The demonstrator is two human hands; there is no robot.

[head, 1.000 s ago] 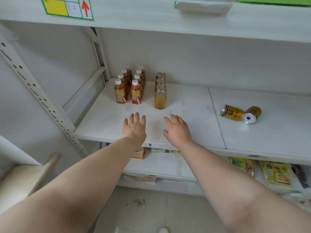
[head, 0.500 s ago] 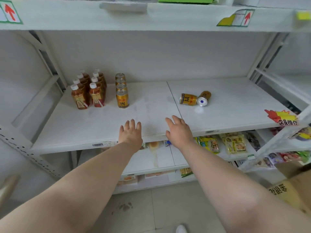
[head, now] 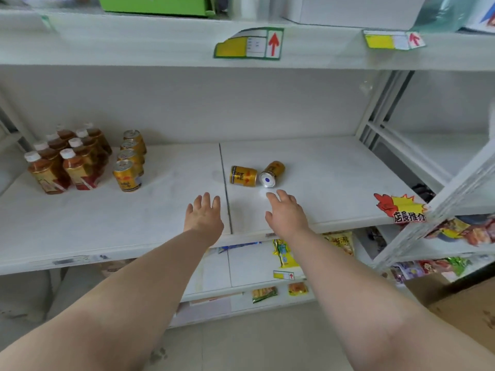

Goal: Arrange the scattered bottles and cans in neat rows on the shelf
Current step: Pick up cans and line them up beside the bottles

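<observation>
Over on the left the bottles (head: pixel 67 159) sit in their two rows with the single file of upright cans (head: pixel 130 162) just beside them, and we've swung away from that end of the shelf (head: pixel 334 183) in the last second. Our left hand (head: pixel 205 218) now hovers flat and spread just left of the board seam, holding nothing, and the two tipped cans (head: pixel 243 176) that were well off to the right now lie touching each other just ahead of us. Our right hand (head: pixel 286 215) is spread and empty too, fingertips just short of the silver-ended can (head: pixel 272 172), so these last strays look like the next grab.
</observation>
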